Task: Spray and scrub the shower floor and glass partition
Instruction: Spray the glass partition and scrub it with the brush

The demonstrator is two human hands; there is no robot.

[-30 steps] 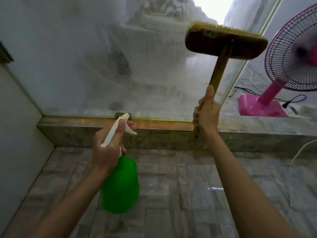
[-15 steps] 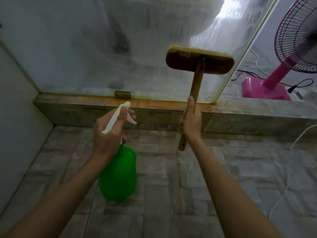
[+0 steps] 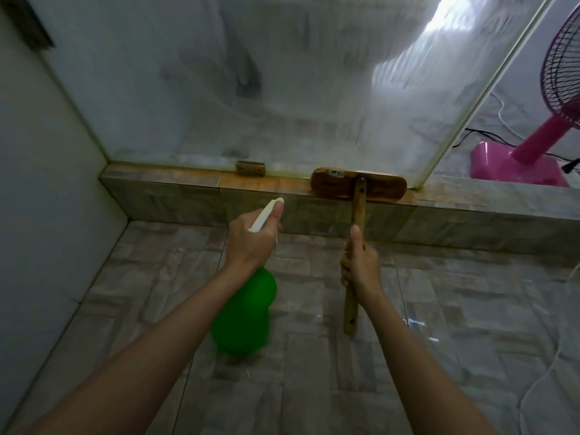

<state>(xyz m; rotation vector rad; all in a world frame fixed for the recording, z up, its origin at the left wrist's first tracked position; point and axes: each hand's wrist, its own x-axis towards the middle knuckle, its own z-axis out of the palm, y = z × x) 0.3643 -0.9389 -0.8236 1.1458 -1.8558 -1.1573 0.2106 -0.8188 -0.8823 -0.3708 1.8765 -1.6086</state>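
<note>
**1. Glass partition** (image 3: 282, 89): stood on top of the tiled curb (image 3: 175, 196) and rose from it. It was rigid, brittle and filmed over. I judged it would take firm scrubbing but no knocks from a wooden brush head.

**2. Shower floor** (image 3: 314, 387): glossy tiles at the foot of the curb. They were hard and probably slippery underfoot.

**3. Brush** (image 3: 332, 185): the wooden head lay along the curb's top edge, at the base of the glass, and the shaft slanted down toward me. It looked stiff and light enough for 1 hand. My right hand (image 3: 361, 268) was wrapped round the mid-shaft, thumb laid up along it. I judged a hold nearer the head would give more pressure.

**4. Spray bottle** (image 3: 244, 312): the green body hung in front of the curb, over the floor. It was light plastic, probably slick when wet. My left hand (image 3: 254, 243) gripped the white spray head, thumb along the top.

**Not made out:**
- the bristles, which faced away
- whether the bristles touched the glass or the curb
- my trigger fingers, hidden behind the hand
- the fluid level, since the bottle's body was blurred
- the shapes behind the cloudy glass
- the pink fan (image 3: 533, 152) beyond the curb, cut off at the frame edge
</note>
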